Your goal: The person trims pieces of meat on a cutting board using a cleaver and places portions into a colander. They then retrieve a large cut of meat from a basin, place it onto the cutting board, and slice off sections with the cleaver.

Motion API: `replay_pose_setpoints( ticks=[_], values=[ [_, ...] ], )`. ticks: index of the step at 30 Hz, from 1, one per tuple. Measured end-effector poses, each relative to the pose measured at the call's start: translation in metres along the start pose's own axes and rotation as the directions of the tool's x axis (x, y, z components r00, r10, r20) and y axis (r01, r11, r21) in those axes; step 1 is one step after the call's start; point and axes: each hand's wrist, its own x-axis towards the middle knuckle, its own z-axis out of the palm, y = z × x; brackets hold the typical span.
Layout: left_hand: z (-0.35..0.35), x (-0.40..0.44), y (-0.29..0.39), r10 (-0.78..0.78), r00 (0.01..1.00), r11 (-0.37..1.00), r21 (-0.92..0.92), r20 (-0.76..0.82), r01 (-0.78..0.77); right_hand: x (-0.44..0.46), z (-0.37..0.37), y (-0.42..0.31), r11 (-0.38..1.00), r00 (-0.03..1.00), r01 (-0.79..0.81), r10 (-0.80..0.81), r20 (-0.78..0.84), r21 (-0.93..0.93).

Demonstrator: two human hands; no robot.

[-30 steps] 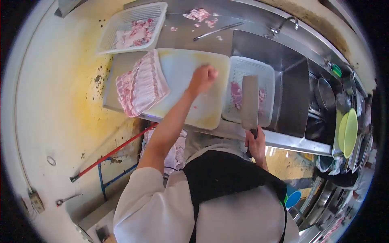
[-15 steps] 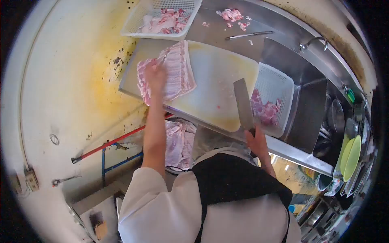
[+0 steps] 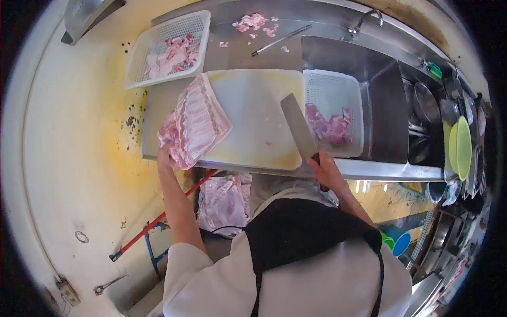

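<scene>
A slab of pork ribs [image 3: 199, 120] lies at the left end of the white cutting board [image 3: 259, 124], bone side up and overlapping the steel counter. My left hand [image 3: 166, 157] grips its lower left edge, with the fingers partly hidden by the meat. In my right hand [image 3: 328, 172] is a cleaver [image 3: 299, 126], held by its dark handle. Its broad blade points up and to the left over the board's right side, apart from the ribs.
A white basket [image 3: 205, 39] of meat trimmings stands behind the slab. Scraps [image 3: 250, 22] and a thin steel rod [image 3: 282, 40] lie on the counter. Another basket [image 3: 355, 113] with meat pieces sits in the sink [image 3: 388, 111]. More meat [image 3: 224, 203] is below the counter edge.
My left hand has moved from on top of the ribs to their lower left edge. The slab has turned and shifted toward me. The cleaver stays in my right hand; the camera view has shifted.
</scene>
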Motion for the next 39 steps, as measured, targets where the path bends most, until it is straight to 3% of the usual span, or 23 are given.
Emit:
replay_pose_setpoints(
  ticks=[3,5,6,8,9,12,13,14,15,19,23,26,29,30,31,33,36,37,39],
  values=[
    [-0.008,-0.003,0.01,0.049,0.986,0.974,0.227,-0.158,-0.013,0.003,-0.006,-0.001,0.999,1.0,0.023,-0.023,0.021,0.033],
    [0.039,-0.039,0.02,0.195,0.97,0.98,0.06,-0.143,-0.188,0.001,-0.016,-0.012,0.992,0.997,0.046,-0.053,0.057,0.118],
    [0.063,-0.055,0.029,0.263,0.953,0.963,-0.027,-0.149,-0.269,0.001,-0.024,-0.018,0.986,0.988,-0.032,0.007,0.152,0.164],
    [0.077,-0.055,0.04,0.285,0.945,0.948,-0.1,-0.159,-0.303,-0.001,-0.035,-0.029,0.954,0.928,-0.189,0.097,0.359,0.232],
    [0.084,-0.059,0.045,0.3,0.938,0.935,-0.14,-0.173,-0.325,0.001,-0.033,-0.027,0.955,0.907,-0.184,0.072,0.415,0.235],
    [0.168,-0.089,0.071,0.37,0.917,0.92,-0.079,-0.15,-0.384,0.01,-0.022,-0.028,0.961,0.816,-0.155,-0.006,0.579,0.228],
    [0.182,-0.085,0.075,0.402,0.91,0.9,-0.14,-0.099,-0.413,0.016,-0.021,-0.034,0.966,0.778,-0.141,-0.027,0.628,0.216],
    [0.216,-0.092,0.081,0.471,0.878,0.878,-0.047,-0.088,-0.476,0.018,-0.019,-0.039,0.97,0.736,-0.128,-0.045,0.675,0.205],
    [0.26,-0.106,0.086,0.536,0.841,0.844,0.046,-0.073,-0.534,0.02,-0.013,-0.038,0.955,0.749,-0.138,-0.072,0.659,0.262],
    [0.351,-0.105,0.092,0.589,0.807,0.805,0.063,0.022,-0.59,0.016,-0.011,-0.028,0.901,0.805,-0.118,-0.158,0.571,0.417],
    [0.375,-0.094,0.097,0.593,0.801,0.805,-0.085,0.081,-0.587,0.0,-0.027,-0.021,0.861,0.888,-0.11,-0.139,0.438,0.497],
    [0.368,-0.089,0.092,0.536,0.841,0.839,-0.156,0.078,-0.521,-0.004,-0.044,-0.02,0.885,0.966,-0.13,0.012,0.257,0.447],
    [0.354,-0.086,0.039,0.598,0.8,0.802,0.022,-0.056,-0.597,0.003,-0.06,0.007,0.977,0.997,0.074,-0.077,0.005,0.198],
    [0.33,-0.075,0.011,0.578,0.811,0.8,0.261,-0.092,-0.541,0.001,-0.067,0.014,0.984,0.998,0.062,-0.062,-0.004,0.169],
    [0.304,-0.061,-0.019,0.563,0.815,0.756,0.48,-0.134,-0.444,-0.002,-0.075,0.019,0.989,0.999,0.054,-0.052,-0.017,0.14],
    [0.278,-0.049,-0.073,0.308,0.9,0.737,0.676,-0.308,-0.021,-0.015,-0.085,0.024,0.997,0.999,0.027,-0.025,-0.027,0.073],
    [0.216,-0.025,-0.108,0.472,0.862,0.647,0.737,-0.184,-0.197,-0.03,-0.095,0.012,0.999,0.999,-0.014,0.015,-0.032,0.03],
    [0.218,-0.034,-0.097,0.586,0.8,0.615,0.714,-0.131,-0.334,-0.036,-0.096,0.001,0.998,0.999,-0.033,0.034,-0.013,0.059],
    [0.234,-0.044,-0.084,0.771,0.635,0.386,0.832,-0.054,-0.399,-0.041,-0.089,-0.016,0.99,0.995,-0.076,0.068,0.068,0.118]
  ],
)
